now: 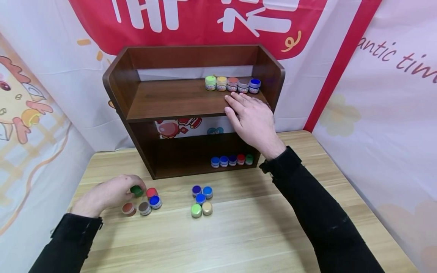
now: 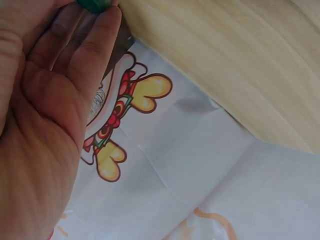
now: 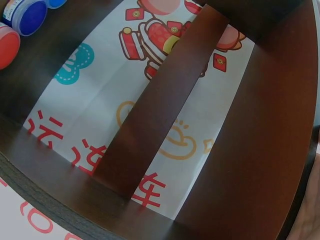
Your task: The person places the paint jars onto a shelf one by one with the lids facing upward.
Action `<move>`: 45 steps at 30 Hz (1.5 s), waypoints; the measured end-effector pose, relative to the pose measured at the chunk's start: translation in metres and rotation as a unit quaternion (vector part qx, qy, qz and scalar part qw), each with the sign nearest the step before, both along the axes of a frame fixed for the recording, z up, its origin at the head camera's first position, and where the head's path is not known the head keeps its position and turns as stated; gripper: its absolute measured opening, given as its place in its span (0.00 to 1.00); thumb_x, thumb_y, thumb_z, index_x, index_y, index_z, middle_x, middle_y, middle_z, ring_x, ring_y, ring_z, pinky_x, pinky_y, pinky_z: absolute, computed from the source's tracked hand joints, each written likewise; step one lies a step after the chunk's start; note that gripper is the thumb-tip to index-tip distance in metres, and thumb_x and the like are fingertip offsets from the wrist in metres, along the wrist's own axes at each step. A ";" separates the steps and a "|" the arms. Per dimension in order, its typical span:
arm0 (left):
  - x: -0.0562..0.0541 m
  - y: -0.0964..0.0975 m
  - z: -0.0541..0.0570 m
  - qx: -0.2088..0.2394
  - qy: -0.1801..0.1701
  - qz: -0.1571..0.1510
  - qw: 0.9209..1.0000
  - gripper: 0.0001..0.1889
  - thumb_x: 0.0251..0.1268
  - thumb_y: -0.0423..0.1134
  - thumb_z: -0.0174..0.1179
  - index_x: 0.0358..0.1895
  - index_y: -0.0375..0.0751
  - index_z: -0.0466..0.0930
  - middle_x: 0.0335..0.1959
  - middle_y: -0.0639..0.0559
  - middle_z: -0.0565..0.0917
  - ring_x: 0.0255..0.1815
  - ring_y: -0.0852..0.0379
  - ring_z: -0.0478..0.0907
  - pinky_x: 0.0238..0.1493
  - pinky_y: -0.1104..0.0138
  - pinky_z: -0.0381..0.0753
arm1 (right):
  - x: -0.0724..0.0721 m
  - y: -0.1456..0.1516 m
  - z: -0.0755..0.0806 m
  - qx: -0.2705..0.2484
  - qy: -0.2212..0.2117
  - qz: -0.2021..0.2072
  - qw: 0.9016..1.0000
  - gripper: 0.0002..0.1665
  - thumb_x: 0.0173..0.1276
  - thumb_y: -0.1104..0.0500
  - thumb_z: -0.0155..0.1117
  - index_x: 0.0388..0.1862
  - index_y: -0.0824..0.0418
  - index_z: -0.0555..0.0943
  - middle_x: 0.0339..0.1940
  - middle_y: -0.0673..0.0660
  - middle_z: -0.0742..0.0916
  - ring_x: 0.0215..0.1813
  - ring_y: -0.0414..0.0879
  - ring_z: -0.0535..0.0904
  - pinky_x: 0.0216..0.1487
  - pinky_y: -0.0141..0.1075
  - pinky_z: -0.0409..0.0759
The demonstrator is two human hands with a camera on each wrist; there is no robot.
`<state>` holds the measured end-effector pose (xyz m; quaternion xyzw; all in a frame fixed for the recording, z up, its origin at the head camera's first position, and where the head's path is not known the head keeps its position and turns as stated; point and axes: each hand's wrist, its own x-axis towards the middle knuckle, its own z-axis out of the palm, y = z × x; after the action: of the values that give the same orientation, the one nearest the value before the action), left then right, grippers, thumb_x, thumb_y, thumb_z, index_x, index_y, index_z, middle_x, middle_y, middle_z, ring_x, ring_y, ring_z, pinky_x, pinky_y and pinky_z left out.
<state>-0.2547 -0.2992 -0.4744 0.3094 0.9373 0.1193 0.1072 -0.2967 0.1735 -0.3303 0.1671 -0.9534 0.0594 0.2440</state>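
My left hand (image 1: 110,193) pinches a small dark green paint jar (image 1: 137,190) at the table's left side; in the left wrist view the green jar (image 2: 95,4) sits at the fingertips. Close by stand a red jar (image 1: 151,192), a blue jar (image 1: 155,202), a grey jar (image 1: 145,208) and a brown jar (image 1: 129,209). My right hand (image 1: 254,119) lies over the front of the upper shelf (image 1: 170,100), fingers extended, fingertips just below a grey-lidded jar (image 1: 243,85) in the row there. Only part of the right hand (image 3: 307,210) shows in the right wrist view.
The brown two-tier rack (image 1: 117,87) stands at the table's back. Its upper row also has a light green jar (image 1: 210,83); several jars, including a red one (image 1: 240,159), line the lower tier. Another cluster around a blue jar (image 1: 200,199) sits mid-table.
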 end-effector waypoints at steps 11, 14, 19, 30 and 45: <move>-0.002 0.002 -0.003 -0.003 -0.025 0.021 0.999 0.17 0.70 0.25 0.77 0.58 0.44 0.94 0.56 0.48 0.95 0.52 0.53 0.89 0.64 0.42 0.96 | -0.001 0.000 -0.001 0.000 0.000 -0.001 1.000 0.37 0.98 0.34 0.40 0.93 0.44 0.75 0.93 0.51 0.78 0.95 0.52 0.74 0.97 0.54 0.71; 0.002 0.009 -0.002 0.000 -0.010 0.048 0.999 0.15 0.73 0.32 0.78 0.59 0.40 0.93 0.56 0.43 0.95 0.49 0.51 0.87 0.65 0.39 0.95 | -0.001 0.000 -0.001 -0.001 0.001 -0.001 1.000 0.37 0.98 0.34 0.40 0.93 0.44 0.76 0.93 0.51 0.78 0.95 0.52 0.74 0.97 0.54 0.72; 0.007 0.020 -0.001 -0.015 0.011 0.101 0.995 0.15 0.78 0.38 0.76 0.59 0.33 0.91 0.52 0.37 0.93 0.43 0.47 0.84 0.55 0.43 0.98 | -0.001 0.000 -0.001 -0.003 0.004 -0.001 1.000 0.37 0.98 0.35 0.40 0.93 0.44 0.76 0.93 0.51 0.79 0.95 0.51 0.74 0.97 0.54 0.72; 0.010 0.021 -0.002 -0.027 0.035 0.110 0.993 0.03 0.76 0.28 0.73 0.44 0.37 0.88 0.35 0.48 0.81 0.34 0.52 0.76 0.35 0.62 0.78 | 0.000 -0.001 -0.001 -0.004 0.004 -0.003 1.000 0.37 0.98 0.35 0.41 0.93 0.44 0.76 0.93 0.51 0.79 0.95 0.51 0.74 0.97 0.54 0.71; -0.002 0.003 -0.005 0.012 0.013 0.018 1.000 0.15 0.72 0.24 0.77 0.53 0.48 0.94 0.53 0.51 0.95 0.51 0.52 0.89 0.63 0.41 0.96 | -0.001 -0.001 -0.002 -0.008 0.005 -0.002 1.000 0.37 0.98 0.35 0.41 0.93 0.44 0.76 0.93 0.51 0.79 0.95 0.51 0.74 0.96 0.54 0.72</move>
<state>-0.2570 -0.2961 -0.4798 0.2954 0.9425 0.1282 0.0893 -0.2974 0.1729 -0.3324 0.1636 -0.9521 0.0653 0.2498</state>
